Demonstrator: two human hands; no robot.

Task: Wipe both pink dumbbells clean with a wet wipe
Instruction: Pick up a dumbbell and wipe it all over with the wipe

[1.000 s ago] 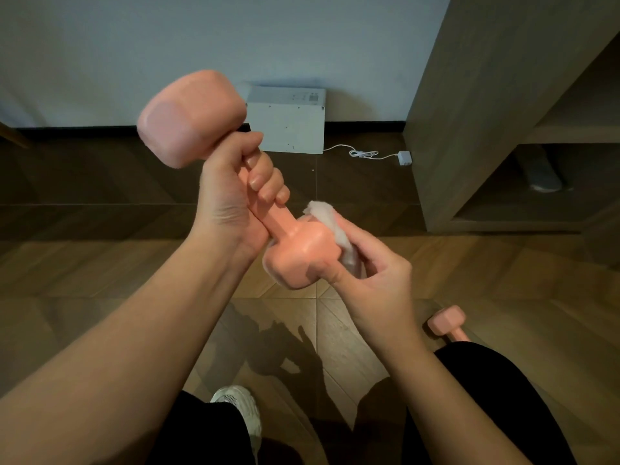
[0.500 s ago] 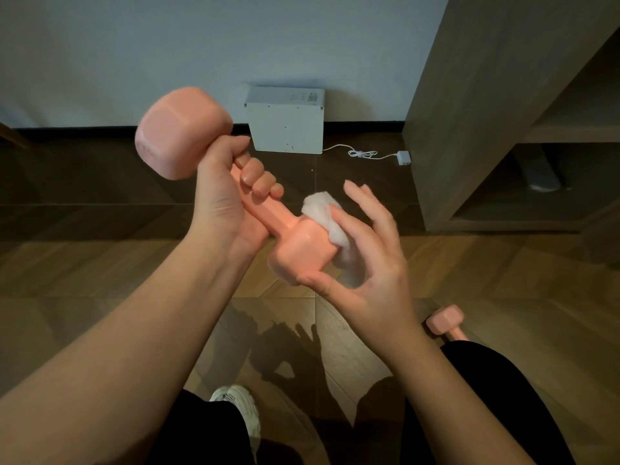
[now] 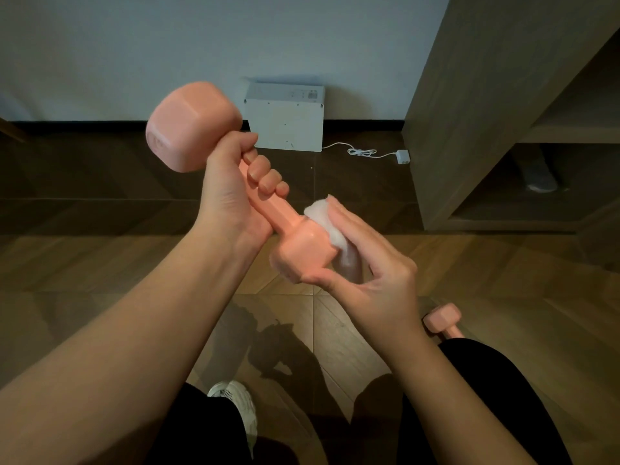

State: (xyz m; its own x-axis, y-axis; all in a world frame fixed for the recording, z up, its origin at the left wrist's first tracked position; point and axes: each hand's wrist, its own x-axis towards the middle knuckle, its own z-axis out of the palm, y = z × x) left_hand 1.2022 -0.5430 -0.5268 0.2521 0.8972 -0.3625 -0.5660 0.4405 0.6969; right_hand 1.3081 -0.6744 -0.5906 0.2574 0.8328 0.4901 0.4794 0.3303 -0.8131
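While a white shoe (image 3: 231,396) and dark-clad legs fill the near edge, the right hand (image 3: 375,273) above them cups the lower head of the pink dumbbell (image 3: 302,253), fingers pressing a bunched wet wipe (image 3: 322,219) to its far face and thumb hooked under the near one. Up the tilted bar, the left hand (image 3: 235,196) is wrapped tight round the handle, the upper head overhanging it. A damp bar could slip through that single grip, I judge, and drop toward the foot below; the wadded wipe may also skip some faces. Beside the right knee the second dumbbell (image 3: 441,322) lies on the wooden floor (image 3: 134,263), half hidden by the leg. Farther off, a white box (image 3: 285,119) stands against the wall, its cable (image 3: 369,152) trailing toward a shelf unit (image 3: 469,112); nothing obstructs the wiping.
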